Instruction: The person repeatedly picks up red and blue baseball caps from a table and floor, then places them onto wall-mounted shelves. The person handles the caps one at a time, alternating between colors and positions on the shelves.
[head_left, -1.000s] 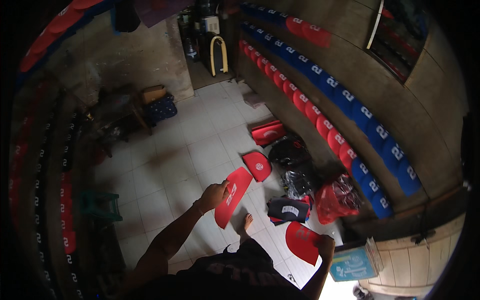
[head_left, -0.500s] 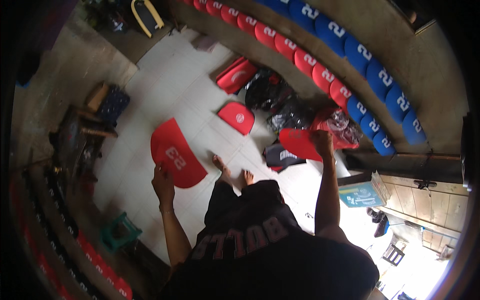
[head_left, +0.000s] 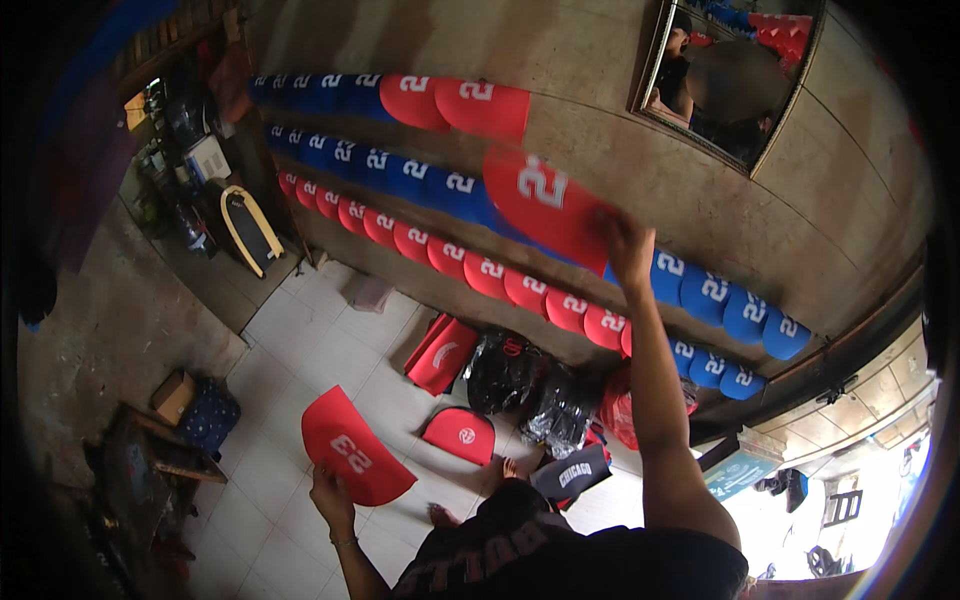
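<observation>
My left hand (head_left: 330, 492), low and left of centre, is closed on a red fabric piece with a curved edge and white printed number (head_left: 365, 440). My right hand (head_left: 627, 250) is raised at right of centre, closed on another red piece with white print (head_left: 540, 200). That piece lies over part of the middle row of blue printed pieces (head_left: 375, 160) along the wall, touching or just in front of it. A row of red pieces (head_left: 450, 258) runs below it, and a row of blue and red pieces (head_left: 405, 105) above.
Red folded items (head_left: 455, 432), black plastic-wrapped bundles (head_left: 500, 370) and a red bag (head_left: 615, 410) lie on the tiled floor (head_left: 300, 330). A wooden chair (head_left: 160, 450) is at left, a yellow-edged board (head_left: 248, 225) in the doorway. A mirror (head_left: 770, 150) shows a person; bright light enters lower right.
My right hand has risen with its red piece from low at right to the wall rows. My left hand still holds its piece, lower. The view has swung toward the wall and mirror.
</observation>
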